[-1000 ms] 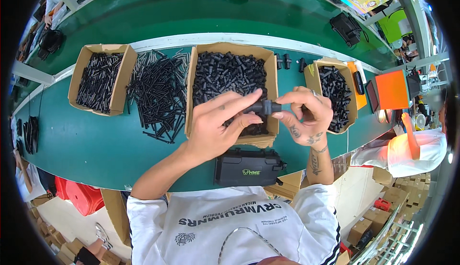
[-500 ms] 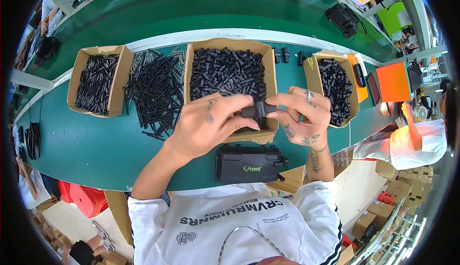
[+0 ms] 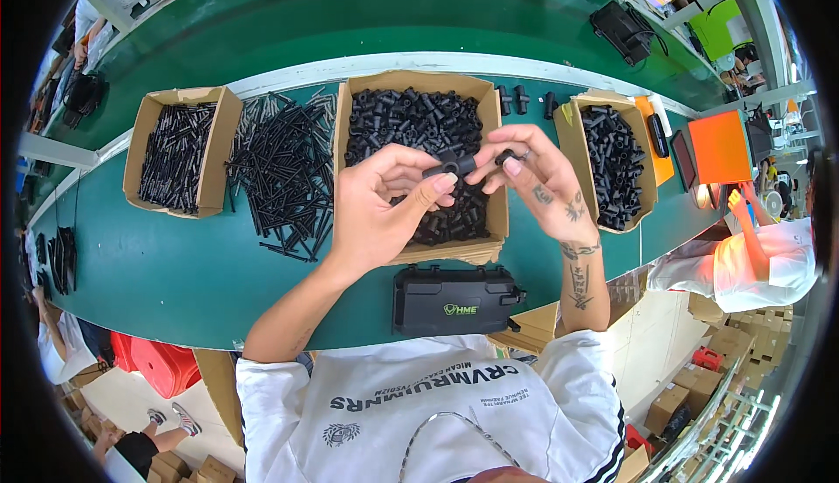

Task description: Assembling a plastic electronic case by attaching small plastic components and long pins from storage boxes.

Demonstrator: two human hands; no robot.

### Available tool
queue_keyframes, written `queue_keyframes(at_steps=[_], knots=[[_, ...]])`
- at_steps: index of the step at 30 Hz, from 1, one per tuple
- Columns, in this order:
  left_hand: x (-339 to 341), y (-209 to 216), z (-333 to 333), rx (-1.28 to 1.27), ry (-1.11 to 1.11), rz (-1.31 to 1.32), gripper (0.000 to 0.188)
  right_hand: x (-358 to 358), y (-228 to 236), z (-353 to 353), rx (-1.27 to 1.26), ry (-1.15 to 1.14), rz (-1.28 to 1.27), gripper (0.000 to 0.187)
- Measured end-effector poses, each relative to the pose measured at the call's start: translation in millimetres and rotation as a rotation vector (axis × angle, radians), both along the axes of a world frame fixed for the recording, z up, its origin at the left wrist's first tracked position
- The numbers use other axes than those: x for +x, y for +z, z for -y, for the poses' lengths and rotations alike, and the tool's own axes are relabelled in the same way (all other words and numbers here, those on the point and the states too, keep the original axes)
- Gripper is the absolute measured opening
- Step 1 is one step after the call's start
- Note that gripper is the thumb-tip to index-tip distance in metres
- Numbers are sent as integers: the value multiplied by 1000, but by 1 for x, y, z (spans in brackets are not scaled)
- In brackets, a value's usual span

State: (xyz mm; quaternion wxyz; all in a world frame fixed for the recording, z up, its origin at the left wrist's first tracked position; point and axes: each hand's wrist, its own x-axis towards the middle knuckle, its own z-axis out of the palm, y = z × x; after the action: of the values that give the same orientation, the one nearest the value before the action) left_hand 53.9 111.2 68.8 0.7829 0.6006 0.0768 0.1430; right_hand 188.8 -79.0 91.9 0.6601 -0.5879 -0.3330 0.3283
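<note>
Centre of the desk (image 3: pixel 192 260): a large open cardboard box (image 3: pixel 495 138), heaped with black tubular fittings (image 3: pixel 415 120), many with a crosswise stub. Left: a smaller open carton (image 3: pixel 220 155) packed with slim dark rods (image 3: pixel 177 155), mostly lying lengthwise toward the far side. Between these two, a loose pile of rods (image 3: pixel 284 181), black on top, greyer ones at its far edge, lying straight on the desk. Right: another open carton (image 3: pixel 574 155), well filled with short black tubular pieces (image 3: pixel 612 164). Left hand (image 3: pixel 377 208) above the central box, thumb and fingers pinching a black fitting (image 3: pixel 454 165); right hand (image 3: pixel 544 187) just beside it, thumb and forefinger closed on a small dark piece (image 3: pixel 505 158), the fitting and this piece apart. Both hands cover part of the heap below, and the left one hides some of the box's left wall. Three loose fittings (image 3: pixel 522 99) stand on the desk between the central box and the right carton, toward the far side. A black hard case (image 3: pixel 454 301) lies at the near edge, just in front of the central box, taking up the space between box and person. Beyond the right carton, a small black device (image 3: pixel 656 138) on an orange pad (image 3: pixel 662 168); farther right, an orange panel (image 3: pixel 719 148).
</note>
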Motion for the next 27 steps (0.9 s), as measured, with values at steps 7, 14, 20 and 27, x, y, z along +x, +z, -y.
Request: queue_keyframes(at_steps=[7, 14, 20, 27], knots=[[-1, 0, 2, -33, -52, -28, 21, -14, -4, -4, 133, -38, 278, 40], [1, 3, -10, -152, -229, -133, 21, -12, 6, -3, -16, 31, 653, 46], [0, 4, -16, -148, -358, -155, 21, -14, 17, 2, -129, 154, 713, 65], [-3, 0, 5, -45, -164, -51, 17, -19, 10, -8, 152, -97, 635, 65]])
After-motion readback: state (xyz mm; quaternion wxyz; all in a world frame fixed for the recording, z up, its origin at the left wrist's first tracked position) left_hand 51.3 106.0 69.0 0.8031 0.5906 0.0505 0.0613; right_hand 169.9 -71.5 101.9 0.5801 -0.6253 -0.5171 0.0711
